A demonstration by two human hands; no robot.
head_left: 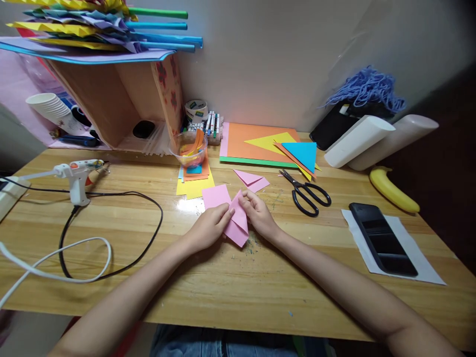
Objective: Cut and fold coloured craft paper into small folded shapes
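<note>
Between my hands is a piece of pink paper [239, 229] with one part folded over, held just above the table. My left hand [211, 224] grips its left side, thumb on top. At the upper right edge, the fingers of my right hand [259, 210] pinch the folded part. Just behind my left hand lies a flat pink sheet [215, 195], partly covered. Beyond my right hand rests a folded pink paper piece [251, 179]. Black-handled scissors [305, 192] lie to its right, blades pointing to the upper left.
Stacked coloured sheets [238, 141] lie at the back, near a plastic bowl [189, 148] of paper scraps. A glue gun [78, 181] and its cable occupy the left. Rightward are a phone [383, 239], a banana [393, 189] and white rolls [359, 141]. A cardboard box [167, 94] stands back left.
</note>
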